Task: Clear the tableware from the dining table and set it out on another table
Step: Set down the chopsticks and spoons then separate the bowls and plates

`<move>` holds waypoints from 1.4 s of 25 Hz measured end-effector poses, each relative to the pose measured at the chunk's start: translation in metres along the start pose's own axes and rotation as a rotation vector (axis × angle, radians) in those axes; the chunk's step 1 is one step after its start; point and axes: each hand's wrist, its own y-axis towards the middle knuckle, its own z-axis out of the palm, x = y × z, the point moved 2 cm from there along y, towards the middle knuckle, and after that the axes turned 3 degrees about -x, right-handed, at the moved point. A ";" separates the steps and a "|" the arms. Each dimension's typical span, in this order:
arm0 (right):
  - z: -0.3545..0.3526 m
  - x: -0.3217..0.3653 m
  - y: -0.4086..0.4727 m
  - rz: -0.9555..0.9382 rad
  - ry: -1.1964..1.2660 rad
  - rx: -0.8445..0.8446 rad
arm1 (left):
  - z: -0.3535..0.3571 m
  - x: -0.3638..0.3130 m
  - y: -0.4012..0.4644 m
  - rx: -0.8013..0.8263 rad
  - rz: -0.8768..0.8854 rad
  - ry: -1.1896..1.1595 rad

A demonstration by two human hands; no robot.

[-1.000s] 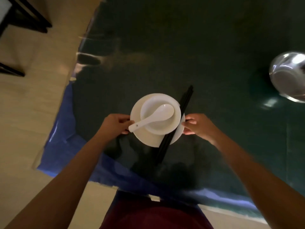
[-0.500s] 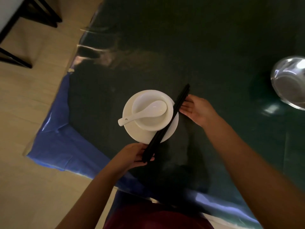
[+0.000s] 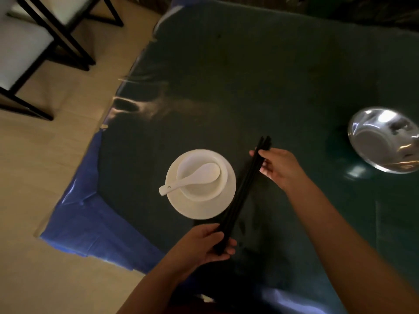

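A white plate (image 3: 192,208) lies on the dark green table (image 3: 272,87) near its front left corner. A white bowl (image 3: 204,191) stands on the plate, and a white spoon (image 3: 192,179) rests in the bowl with its handle pointing left. Black chopsticks (image 3: 243,191) run diagonally along the plate's right edge. My left hand (image 3: 204,243) grips their near end. My right hand (image 3: 276,167) pinches their far end. The chopsticks appear lifted slightly off the plate.
A shiny metal bowl (image 3: 385,141) sits at the right edge of the table. A blue cloth (image 3: 86,227) hangs over the table's front left corner. Chairs with black frames (image 3: 45,41) stand on the light floor at the far left.
Both hands left the plate's sides. My left hand went to the near end of the chopsticks and my right hand to the far end, and the chopsticks shifted right, off the plate.
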 end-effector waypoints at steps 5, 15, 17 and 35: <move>0.035 0.082 0.003 -0.182 -0.126 0.104 | 0.005 -0.072 -0.006 0.017 0.195 0.035; 0.202 0.149 0.100 -0.209 -0.235 0.201 | -0.112 -0.200 0.051 -0.182 0.304 -0.006; 0.226 0.142 0.136 -0.178 -0.258 0.192 | -0.136 -0.209 0.077 -0.230 0.295 -0.003; 0.270 0.125 0.240 -0.349 -0.664 -0.084 | -0.192 -0.224 0.148 -0.853 0.749 1.117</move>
